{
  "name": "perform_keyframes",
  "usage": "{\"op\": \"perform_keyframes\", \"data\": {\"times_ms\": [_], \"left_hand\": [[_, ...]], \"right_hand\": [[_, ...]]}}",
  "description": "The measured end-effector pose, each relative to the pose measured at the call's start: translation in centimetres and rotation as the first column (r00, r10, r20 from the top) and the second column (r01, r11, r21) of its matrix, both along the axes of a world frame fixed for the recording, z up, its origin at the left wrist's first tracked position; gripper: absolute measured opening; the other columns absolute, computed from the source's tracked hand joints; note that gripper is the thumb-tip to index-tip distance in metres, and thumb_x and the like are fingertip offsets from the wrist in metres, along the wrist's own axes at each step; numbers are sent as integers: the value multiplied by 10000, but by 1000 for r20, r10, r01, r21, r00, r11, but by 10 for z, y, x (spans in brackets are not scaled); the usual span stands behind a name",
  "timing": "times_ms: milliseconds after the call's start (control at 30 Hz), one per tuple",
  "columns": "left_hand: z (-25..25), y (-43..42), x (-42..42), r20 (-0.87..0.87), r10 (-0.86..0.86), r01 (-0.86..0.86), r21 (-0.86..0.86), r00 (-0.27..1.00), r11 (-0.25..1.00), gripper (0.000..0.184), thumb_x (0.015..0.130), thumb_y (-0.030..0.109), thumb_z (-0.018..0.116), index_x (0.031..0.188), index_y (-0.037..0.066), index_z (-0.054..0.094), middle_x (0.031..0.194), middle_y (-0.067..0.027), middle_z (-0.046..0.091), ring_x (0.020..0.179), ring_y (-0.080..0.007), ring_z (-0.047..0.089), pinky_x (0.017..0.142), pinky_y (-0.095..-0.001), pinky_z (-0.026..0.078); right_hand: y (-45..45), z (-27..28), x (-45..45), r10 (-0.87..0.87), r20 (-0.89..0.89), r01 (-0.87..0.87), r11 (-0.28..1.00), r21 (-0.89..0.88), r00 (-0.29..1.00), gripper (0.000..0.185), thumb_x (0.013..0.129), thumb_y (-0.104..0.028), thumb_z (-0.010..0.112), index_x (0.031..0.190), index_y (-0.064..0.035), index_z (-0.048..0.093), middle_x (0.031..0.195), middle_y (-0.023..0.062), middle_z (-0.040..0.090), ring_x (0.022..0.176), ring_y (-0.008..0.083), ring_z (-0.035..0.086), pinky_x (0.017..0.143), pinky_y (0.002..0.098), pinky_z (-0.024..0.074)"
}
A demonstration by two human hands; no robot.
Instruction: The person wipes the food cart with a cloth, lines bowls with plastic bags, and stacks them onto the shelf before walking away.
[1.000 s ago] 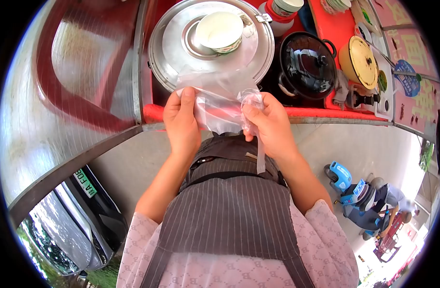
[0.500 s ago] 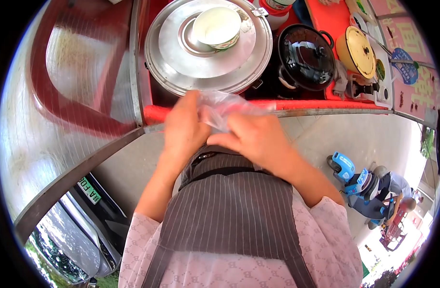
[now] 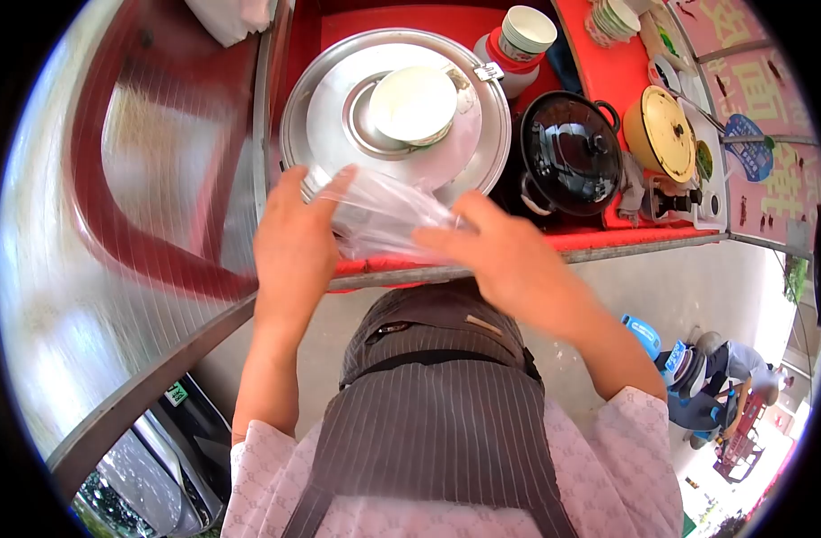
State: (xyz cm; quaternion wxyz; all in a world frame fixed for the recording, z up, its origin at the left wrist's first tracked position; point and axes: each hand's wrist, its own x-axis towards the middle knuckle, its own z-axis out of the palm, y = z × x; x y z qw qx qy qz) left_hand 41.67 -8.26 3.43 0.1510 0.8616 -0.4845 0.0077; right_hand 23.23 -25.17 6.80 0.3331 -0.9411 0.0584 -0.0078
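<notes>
A clear plastic bag is stretched between my two hands, above the front edge of the red stall counter. My left hand pinches its left end between thumb and fingers. At the other end, my right hand grips the bag, its fingers slightly blurred. Just beyond the bag lies a wide round metal lid, partly covered by the plastic. On the lid's middle rests a white bowl with a patterned side.
Right of the lid stands a black lidded pot, then a yellow pot. Stacked bowls sit on a container at the back. A metal-framed clear panel closes the left side. A person is beside a blue scooter outside.
My hands have moved apart, and the bunched bag is now stretched out between them. The view has tilted, showing more of the counter's back.
</notes>
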Motion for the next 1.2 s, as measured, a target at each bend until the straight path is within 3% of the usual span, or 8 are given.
{"op": "perform_keyframes", "data": {"times_ms": [100, 200, 567, 700, 833, 967, 1100, 1200], "left_hand": [[-5, -13, 25, 20, -4, 4, -19, 1000, 1000, 588, 798, -96, 540, 1340, 120, 622, 1270, -211, 609, 1157, -349, 632, 952, -376, 517], [7, -57, 34, -853, -351, -400, -498, 387, 770, 473, 854, -95, 469, 1305, -31, 596, 1215, -136, 649, 1099, -207, 645, 925, -293, 505], [-54, -99, 79, -549, -31, -77, -172, 835, 982, 695, 796, -35, 573, 1466, 129, 490, 1047, -141, 673, 828, -199, 643, 791, -335, 530], [-68, -113, 66, -847, -111, -110, -196, 520, 974, 798, 745, -58, 599, 1502, 132, 434, 1166, -196, 656, 1096, -272, 632, 969, -327, 476], [-70, -134, 63, -815, -109, -10, -140, 569, 990, 799, 740, -62, 609, 1500, 97, 424, 1237, -189, 645, 1211, -273, 588, 1041, -322, 428], [-69, -138, 52, -874, -80, -9, -96, 479, 995, 766, 759, -42, 627, 1492, 53, 425, 1040, -134, 676, 945, -200, 650, 809, -298, 530], [-64, -117, 40, -947, -165, -122, -205, 275, 971, 749, 768, -24, 637, 1488, 46, 442, 857, -65, 641, 703, -117, 606, 553, -258, 512], [-65, -90, 13, -910, -410, -412, -352, -60, 840, 586, 852, -36, 637, 1418, 71, 529, 953, -93, 679, 812, -149, 653, 668, -288, 559]], "right_hand": [[-37, -10, 36, -146, 241, 129, 988, 83, 959, 343, 868, 32, 514, 1185, 2, 640, 992, 228, 628, 894, 399, 645, 814, 441, 522], [-60, -10, 87, -276, 284, 230, 956, 183, 918, 267, 915, -53, 578, 1162, 2, 665, 907, 165, 680, 841, 294, 665, 742, 360, 521], [-116, -61, 130, -247, 93, 262, 941, -213, 964, 588, 830, -123, 753, 1358, -17, 517, 1178, 268, 578, 1113, 416, 612, 929, 453, 518], [-117, -55, 123, -322, -31, 307, 924, -229, 946, 662, 803, -137, 769, 1387, -14, 481, 1124, 291, 623, 1093, 457, 612, 929, 476, 514], [-130, -77, 112, -396, -130, 378, 915, -139, 909, 612, 790, -124, 763, 1344, -12, 529, 1084, 299, 665, 1021, 481, 637, 909, 472, 523], [-144, -104, 99, -402, -21, 402, 915, 8, 915, 499, 808, -97, 729, 1278, -9, 586, 1058, 235, 697, 926, 393, 687, 788, 436, 569], [-119, -77, 67, -518, -343, 621, 643, 448, 783, 340, 872, -54, 636, 1206, 7, 623, 958, 88, 683, 751, 153, 645, 517, 288, 520], [-100, -70, 35, -532, -341, 604, 462, 650, 775, 295, 906, -57, 617, 1191, 21, 614, 919, 96, 677, 668, 136, 621, 478, 264, 477]]}}
